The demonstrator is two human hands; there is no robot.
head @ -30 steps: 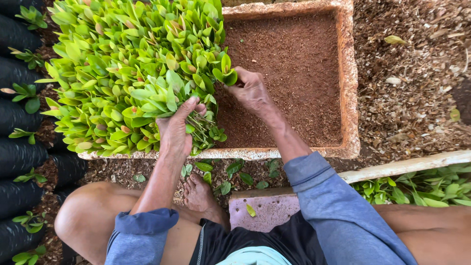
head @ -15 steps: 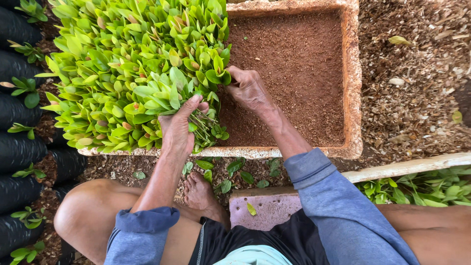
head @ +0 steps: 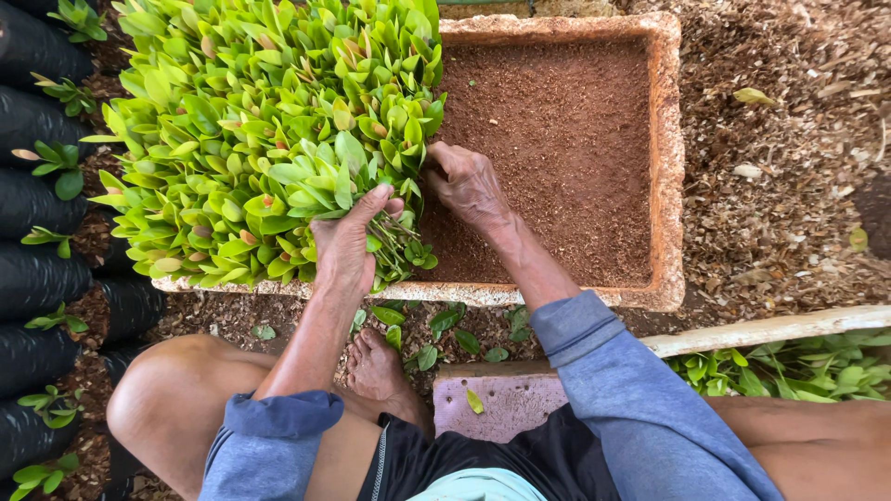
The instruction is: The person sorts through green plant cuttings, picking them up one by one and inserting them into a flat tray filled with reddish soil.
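A shallow foam tray (head: 666, 167) holds red-brown planting medium (head: 557, 139); its left half is packed with green leafy cuttings (head: 251, 130). My left hand (head: 345, 246) grips a bundle of cuttings (head: 390, 243) by the stems at the tray's front edge. My right hand (head: 467, 186) rests on the medium just right of the planted mass, its fingers pinched on a cutting's stem at the edge of the leaves. The fingertips are hidden by foliage.
Black nursery bags with small plants (head: 42, 176) line the left side. Loose leaves (head: 445, 320) lie on the mulch below the tray. A pink foam board (head: 506, 399) and my bare foot (head: 376, 366) are near my knees. More cuttings (head: 798, 362) lie at the lower right.
My right hand has moved slightly down and pushed its cutting in against the planted mass. The left hand keeps its bundle. The view has shifted a little.
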